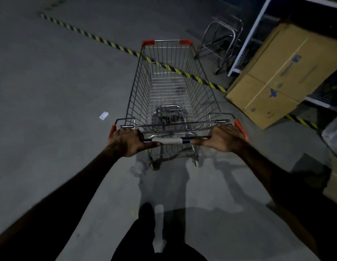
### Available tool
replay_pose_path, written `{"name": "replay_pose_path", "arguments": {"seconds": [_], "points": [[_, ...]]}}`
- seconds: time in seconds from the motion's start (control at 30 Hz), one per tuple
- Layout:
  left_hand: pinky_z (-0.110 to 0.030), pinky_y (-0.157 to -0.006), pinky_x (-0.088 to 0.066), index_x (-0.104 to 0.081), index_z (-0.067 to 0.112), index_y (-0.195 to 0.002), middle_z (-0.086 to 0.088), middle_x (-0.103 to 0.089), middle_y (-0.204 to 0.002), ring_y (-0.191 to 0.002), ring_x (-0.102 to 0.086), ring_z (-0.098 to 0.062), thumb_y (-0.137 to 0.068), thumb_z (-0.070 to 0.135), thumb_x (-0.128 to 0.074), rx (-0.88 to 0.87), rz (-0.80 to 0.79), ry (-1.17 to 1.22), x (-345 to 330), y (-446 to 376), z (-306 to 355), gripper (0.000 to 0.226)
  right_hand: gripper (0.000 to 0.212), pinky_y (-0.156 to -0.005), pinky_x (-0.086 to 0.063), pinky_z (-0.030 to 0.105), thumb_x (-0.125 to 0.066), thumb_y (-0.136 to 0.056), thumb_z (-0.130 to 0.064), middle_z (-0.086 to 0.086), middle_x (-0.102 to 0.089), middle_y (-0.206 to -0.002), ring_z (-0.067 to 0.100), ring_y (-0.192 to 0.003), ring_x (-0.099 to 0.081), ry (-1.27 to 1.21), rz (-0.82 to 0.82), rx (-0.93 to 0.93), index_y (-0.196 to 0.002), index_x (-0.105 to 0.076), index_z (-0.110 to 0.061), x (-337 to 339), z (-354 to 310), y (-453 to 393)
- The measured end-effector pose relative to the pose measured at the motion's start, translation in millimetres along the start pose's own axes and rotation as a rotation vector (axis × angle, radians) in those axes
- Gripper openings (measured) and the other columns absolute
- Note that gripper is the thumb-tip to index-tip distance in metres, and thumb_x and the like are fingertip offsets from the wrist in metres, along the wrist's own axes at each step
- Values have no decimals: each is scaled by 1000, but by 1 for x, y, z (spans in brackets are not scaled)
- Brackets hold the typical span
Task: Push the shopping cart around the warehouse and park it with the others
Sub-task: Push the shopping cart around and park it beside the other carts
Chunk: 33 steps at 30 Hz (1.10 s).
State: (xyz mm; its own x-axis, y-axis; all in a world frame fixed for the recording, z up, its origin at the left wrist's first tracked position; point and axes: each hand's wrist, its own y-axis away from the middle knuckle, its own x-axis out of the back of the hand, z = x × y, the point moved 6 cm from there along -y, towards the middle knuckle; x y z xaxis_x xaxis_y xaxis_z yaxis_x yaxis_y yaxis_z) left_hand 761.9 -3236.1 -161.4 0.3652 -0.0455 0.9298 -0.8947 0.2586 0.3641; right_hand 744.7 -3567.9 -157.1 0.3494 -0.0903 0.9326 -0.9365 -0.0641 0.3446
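Shopping cart (173, 87), basket seemingly empty

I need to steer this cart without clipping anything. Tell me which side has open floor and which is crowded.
Open: the bare concrete floor left of the shopping cart, bordered by the striped floor tape, with only a small white scrap on it. Crowded: the right, where cardboard boxes lean against the shelving and a metal frame trolley stands ahead.
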Motion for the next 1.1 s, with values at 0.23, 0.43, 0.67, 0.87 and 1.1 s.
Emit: {"name": "replay_pose_path", "arguments": {"seconds": [0.23, 0.43, 0.67, 0.87, 1.1], "points": [[-66, -125, -22, -62, 28, -62, 6, -68, -76, -96, -69, -23, -64, 117, -6, -6, 73, -15, 24, -85, -44, 105, 96, -78, -36, 37, -23, -58, -118, -6, -54, -50, 12, -53, -63, 49, -21, 39, -56, -51, -26, 27, -13, -94], [-68, -119, -29, -64, 26, -68, 6, -64, -81, -94, -64, -21, -67, 115, -8, -20, 53, -43, 69, -178, -91, 105, 112, -108, -44, 53, -21, -56, -119, -12, -49, -37, 7, -54, -63, 23, -16, -2, -64, -73, -20, 68, -31, -193], [-69, -125, -19, -67, 27, -70, 7, -66, -90, -111, -65, -23, -61, 118, -9, -30, -5, -14, 115, -285, -140, 108, 103, -111, -38, 51, -24, -62, -116, -7, -62, -50, 8, -59, -66, 43, 26, -22, -55, -60, -19, 110, -52, -289], [-68, -126, -20, -68, 30, -74, 11, -69, -95, -113, -66, -19, -53, 120, -3, -68, -15, -28, 148, -378, -169, 113, 104, -97, -53, 63, -21, -62, -116, -9, -42, -40, 5, -46, -43, -30, 86, 0, -47, -53, -19, 134, -49, -377], [-64, -126, -22, -70, 28, -76, 9, -66, -94, -116, -67, -22, -52, 120, -4, -94, 11, -61, 202, -499, -195, 116, 105, -86, -47, 45, -15, -57, -118, -8, -45, -45, 14, -53, -53, -27, 69, -54, -50, -54, -21, 176, -44, -483]]}}
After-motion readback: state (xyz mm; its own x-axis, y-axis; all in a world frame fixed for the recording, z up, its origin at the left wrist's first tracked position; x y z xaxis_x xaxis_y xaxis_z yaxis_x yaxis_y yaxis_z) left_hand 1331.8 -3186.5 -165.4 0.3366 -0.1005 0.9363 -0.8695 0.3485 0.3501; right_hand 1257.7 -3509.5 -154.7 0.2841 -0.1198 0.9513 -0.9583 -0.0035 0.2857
